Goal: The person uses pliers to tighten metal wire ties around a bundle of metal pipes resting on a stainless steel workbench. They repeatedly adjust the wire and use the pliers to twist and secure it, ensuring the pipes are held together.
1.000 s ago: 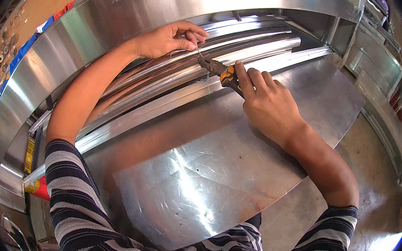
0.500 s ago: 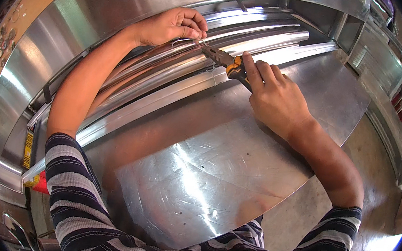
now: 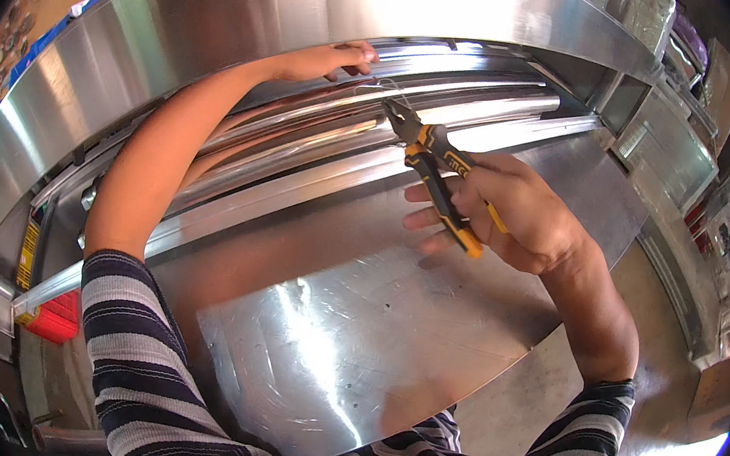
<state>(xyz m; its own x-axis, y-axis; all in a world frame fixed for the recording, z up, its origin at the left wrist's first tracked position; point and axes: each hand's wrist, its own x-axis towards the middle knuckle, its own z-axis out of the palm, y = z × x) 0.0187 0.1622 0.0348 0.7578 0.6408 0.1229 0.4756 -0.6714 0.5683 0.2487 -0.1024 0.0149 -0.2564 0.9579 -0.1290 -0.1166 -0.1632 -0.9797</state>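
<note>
In my right hand point(image 3: 518, 210) I hold combination pliers point(image 3: 424, 134) with black and yellow handles. The handles are spread, and several fingers stretch out beneath them. The dark jaws point up-left over the shiny metal tubes point(image 3: 449, 101), beside a thin wire point(image 3: 386, 84) that loops above the tubes. Whether the jaws touch the wire I cannot tell. My left hand point(image 3: 325, 60) reaches over the far side of the tubes, left of the wire. Its fingers are bent but apart, with nothing visible in them; part of the hand is hidden.
A scratched metal sheet point(image 3: 327, 331) lies between me and the tubes. Beyond them rises a wide curved metal panel point(image 3: 253, 25). A red object point(image 3: 56, 318) is low on the left. More metal pieces point(image 3: 670, 158) stand at the far right.
My left hand has come off the wire it pinched, its fingers loosening. My right hand has turned and lowered, the pliers swinging more upright and their handles spreading.
</note>
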